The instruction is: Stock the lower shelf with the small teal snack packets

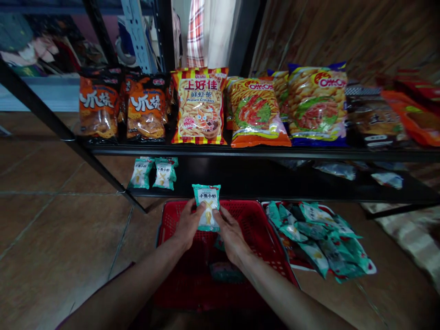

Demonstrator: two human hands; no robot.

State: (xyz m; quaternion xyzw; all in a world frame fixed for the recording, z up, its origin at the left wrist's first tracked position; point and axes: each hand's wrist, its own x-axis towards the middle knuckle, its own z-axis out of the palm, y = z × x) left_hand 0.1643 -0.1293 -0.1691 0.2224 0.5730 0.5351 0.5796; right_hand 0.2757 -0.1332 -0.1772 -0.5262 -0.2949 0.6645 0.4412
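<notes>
Teal and white, in the head view, the only one given: a small snack packet (pixel 208 208), upright with printed front toward the camera, pinched between left hand (pixel 188 224) and right hand (pixel 233 236), thumbs laid over the front, other fingers wrapped around the sides and partly hidden behind. Held over the near red basket (pixel 171 224), on this side of the lower shelf (pixel 223 178) and not yet standing on it; cannot tell whether clear of the basket rim. Beyond the left hand and farther left, at the lower shelf's end, matching standing packets (pixel 165 173) in two places side by side, fronts outward, with a further edge showing behind the right-hand one. Judging from that, an early stage: only a small group set upright, one packet in the hands, far more left lying loose. Below the hands, deep in the near basket, a few dim packages (pixel 227 272), too dark to count. To the right of the right hand, a heaped pile of teal packets (pixel 319 233) in a second basket (pixel 305 266), tumbled every which way and apparently the bulk of what remains. Farther beyond the right hand, on the same lower shelf, some clear packages (pixel 335 170), contents unreadable. Above and beyond both hands, on the upper shelf (pixel 206 150), larger snack bags (pixel 200 107) standing in a row, fronts outward, seemingly finished as a display and untouched by either hand.
</notes>
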